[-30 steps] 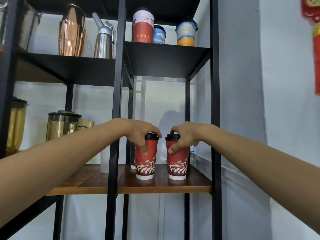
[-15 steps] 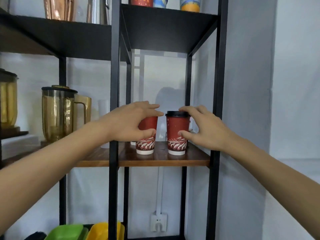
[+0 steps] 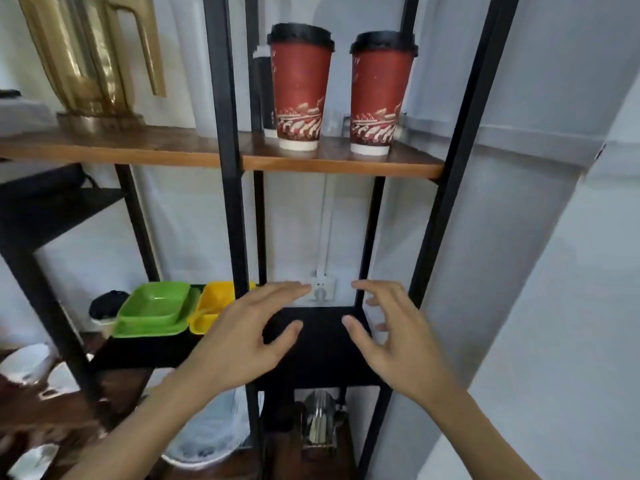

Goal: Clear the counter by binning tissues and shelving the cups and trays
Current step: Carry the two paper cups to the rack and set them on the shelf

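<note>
Two tall red paper cups with black plastic lids, the left cup and the right cup, are standing upright and slightly apart on the wooden shelf board of the black metal rack, set back from the front edge, presumably so neither tips off. The left hand and right hand are hovering well below that board, in front of the black lower shelf, fingers spread and relaxed, gripping nothing. A green plastic tray and a yellow plastic tray are lying side by side on the lower shelf, suggesting the shelving step is largely done.
</note>
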